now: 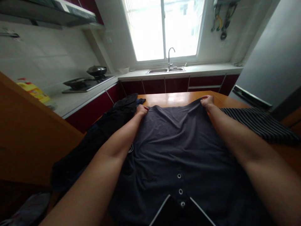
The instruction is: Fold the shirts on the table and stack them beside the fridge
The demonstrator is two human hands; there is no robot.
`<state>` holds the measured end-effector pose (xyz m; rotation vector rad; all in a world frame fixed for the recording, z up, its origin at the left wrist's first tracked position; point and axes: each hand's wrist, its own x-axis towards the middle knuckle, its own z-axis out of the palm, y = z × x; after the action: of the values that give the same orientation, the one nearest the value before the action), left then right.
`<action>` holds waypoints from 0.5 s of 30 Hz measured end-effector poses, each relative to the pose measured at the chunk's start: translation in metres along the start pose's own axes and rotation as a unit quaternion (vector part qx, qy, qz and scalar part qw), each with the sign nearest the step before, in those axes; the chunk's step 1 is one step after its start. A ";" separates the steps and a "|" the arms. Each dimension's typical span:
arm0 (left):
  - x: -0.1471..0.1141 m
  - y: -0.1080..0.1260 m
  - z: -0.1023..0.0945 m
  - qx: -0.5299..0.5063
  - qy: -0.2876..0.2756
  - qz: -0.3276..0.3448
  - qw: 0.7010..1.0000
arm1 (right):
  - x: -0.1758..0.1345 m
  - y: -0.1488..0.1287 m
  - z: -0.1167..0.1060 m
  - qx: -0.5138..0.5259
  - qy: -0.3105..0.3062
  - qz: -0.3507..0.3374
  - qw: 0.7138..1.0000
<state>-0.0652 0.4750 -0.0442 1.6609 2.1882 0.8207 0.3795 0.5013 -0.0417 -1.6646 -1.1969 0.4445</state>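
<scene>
A dark grey polo shirt [174, 135] lies spread over the wooden table, its collar with white edging and its ring-like buttons towards me. My left hand [142, 110] pinches the hem at its far left corner. At the far right corner, my right hand [207, 102] grips the hem and pulls it slightly up, so folds run across the cloth between both hands. Beside my left forearm is a heap of black clothes [113, 114]. A folded black-and-grey striped garment [258, 122] rests to the right of my right forearm.
The orange wooden table [171, 99] shows beyond the hem. Farther back are a counter with a sink [162, 70] and faucet under a window. On the left, a stove [88, 84] carries two pans, near a yellow bottle [33, 89]. A grey refrigerator [270, 56] stands at right.
</scene>
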 end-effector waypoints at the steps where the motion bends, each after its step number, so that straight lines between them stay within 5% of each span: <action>1: 0.000 0.000 0.000 0.006 0.004 0.005 1.000 | 0.004 0.007 -0.004 -0.013 0.010 0.012 1.000; 7: -0.001 0.004 0.000 0.054 0.018 0.042 0.997 | 0.019 0.028 -0.015 -0.056 0.018 0.059 0.997; 15: -0.003 0.021 -0.002 0.160 -0.006 0.072 0.984 | 0.008 0.016 -0.002 -0.098 0.001 0.025 0.995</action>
<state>-0.0486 0.4751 -0.0309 1.9870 2.3095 0.5089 0.3922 0.5069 -0.0526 -1.8653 -1.2323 0.3641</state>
